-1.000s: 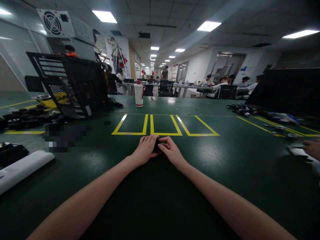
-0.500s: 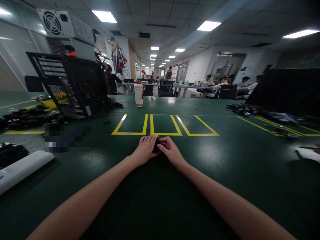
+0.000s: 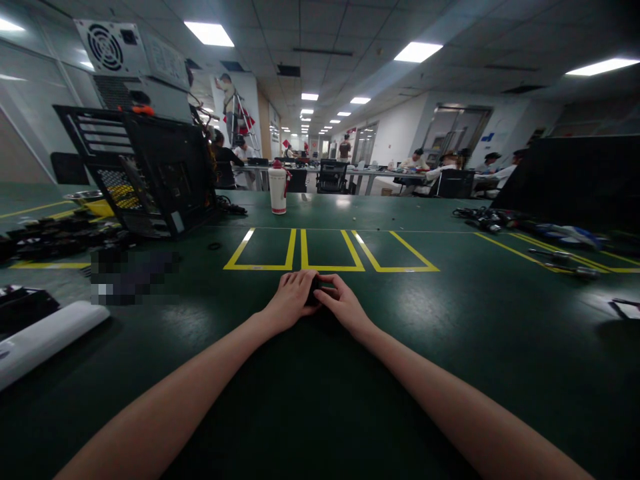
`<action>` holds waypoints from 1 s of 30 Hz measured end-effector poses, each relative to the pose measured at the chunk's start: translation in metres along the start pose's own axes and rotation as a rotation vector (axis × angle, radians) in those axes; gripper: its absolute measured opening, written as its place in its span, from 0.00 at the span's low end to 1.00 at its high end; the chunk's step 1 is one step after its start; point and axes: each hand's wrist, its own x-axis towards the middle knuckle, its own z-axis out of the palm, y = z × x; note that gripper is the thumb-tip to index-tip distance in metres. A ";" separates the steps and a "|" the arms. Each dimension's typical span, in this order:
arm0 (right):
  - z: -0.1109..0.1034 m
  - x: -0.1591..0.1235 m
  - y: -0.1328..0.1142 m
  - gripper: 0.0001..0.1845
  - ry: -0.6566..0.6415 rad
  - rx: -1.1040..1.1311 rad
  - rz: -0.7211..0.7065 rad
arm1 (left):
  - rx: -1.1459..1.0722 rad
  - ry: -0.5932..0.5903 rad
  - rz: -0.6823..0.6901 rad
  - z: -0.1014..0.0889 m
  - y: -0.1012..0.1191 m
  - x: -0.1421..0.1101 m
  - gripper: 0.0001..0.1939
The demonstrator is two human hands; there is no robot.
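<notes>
A small black object (image 3: 313,291) is held between my two hands, low over the green table (image 3: 320,387). My left hand (image 3: 294,297) is closed around its left side, fingers bent over the top. From the right, my right hand (image 3: 343,303) pinches it with thumb and fingers. Most of the object is covered by the hands, so its kind cannot be made out. Just beyond the hands lie yellow tape outlines (image 3: 333,268) on the table.
An open black computer case (image 3: 165,173) with power supplies (image 3: 135,50) on top stands at left. A white bottle (image 3: 278,190) stands further back. Black parts (image 3: 65,233) and a long white object (image 3: 53,340) lie left; cables (image 3: 483,217) and metal pieces (image 3: 565,261) lie right.
My hands and the black object hold almost the same position. At the right edge, the white object and the hand by it have shifted right, the hand going out of view.
</notes>
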 end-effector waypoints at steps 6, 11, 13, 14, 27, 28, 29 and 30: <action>0.001 0.000 0.001 0.11 0.017 0.013 -0.060 | -0.009 0.005 -0.015 0.002 -0.001 0.001 0.27; 0.001 0.000 -0.002 0.16 0.042 0.007 -0.023 | -0.015 -0.004 -0.014 0.002 -0.002 0.001 0.28; 0.001 -0.001 -0.002 0.16 0.032 0.006 -0.028 | -0.018 -0.005 -0.012 0.002 -0.002 0.001 0.28; 0.001 -0.001 -0.002 0.16 0.023 0.002 -0.032 | -0.020 -0.005 -0.010 0.001 -0.002 0.001 0.28; 0.001 0.001 0.003 0.13 0.063 0.000 -0.065 | -0.012 -0.016 -0.030 0.001 0.000 0.002 0.29; 0.001 0.001 0.003 0.14 0.067 -0.006 -0.050 | -0.013 -0.017 -0.031 0.001 0.000 0.002 0.29; 0.000 0.002 0.004 0.16 0.062 -0.013 -0.034 | -0.013 -0.017 -0.031 0.001 -0.001 0.001 0.29; 0.000 0.002 0.004 0.17 0.051 -0.018 -0.021 | -0.014 -0.017 -0.030 0.001 -0.001 0.001 0.29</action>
